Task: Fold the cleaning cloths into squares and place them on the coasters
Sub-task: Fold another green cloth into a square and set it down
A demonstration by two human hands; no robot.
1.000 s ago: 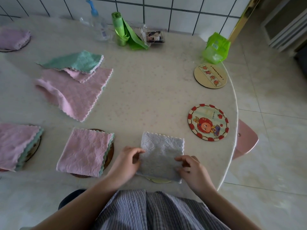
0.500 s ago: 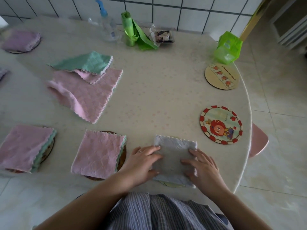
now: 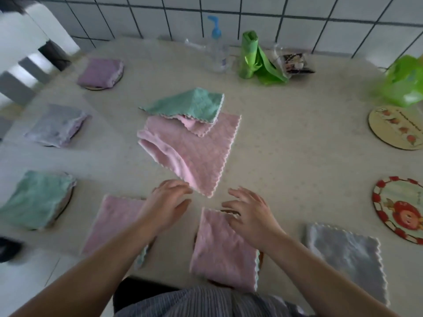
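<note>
From the head view, both hands reach forward over the worktop [image 3: 286, 156] with fingers spread and holding nothing. The left hand [image 3: 166, 205] hovers just short of the near corner of the loose pink cloth [image 3: 190, 152], which lies unfolded mid-worktop with a teal cloth [image 3: 190, 104] overlapping its far edge. The right hand [image 3: 250, 212] sits above the far end of a folded pink cloth [image 3: 223, 250] resting on a coaster, only slivers of which show. Another folded pink cloth [image 3: 109, 223] lies under the left forearm. A folded grey cloth [image 3: 348, 255] lies to the right. Two bare coasters, one with a red rim [image 3: 398, 209] and one tan [image 3: 393, 128], sit at the right edge. Folded cloths on the left: teal [image 3: 34, 197], grey [image 3: 55, 124], purple [image 3: 99, 70].
</note>
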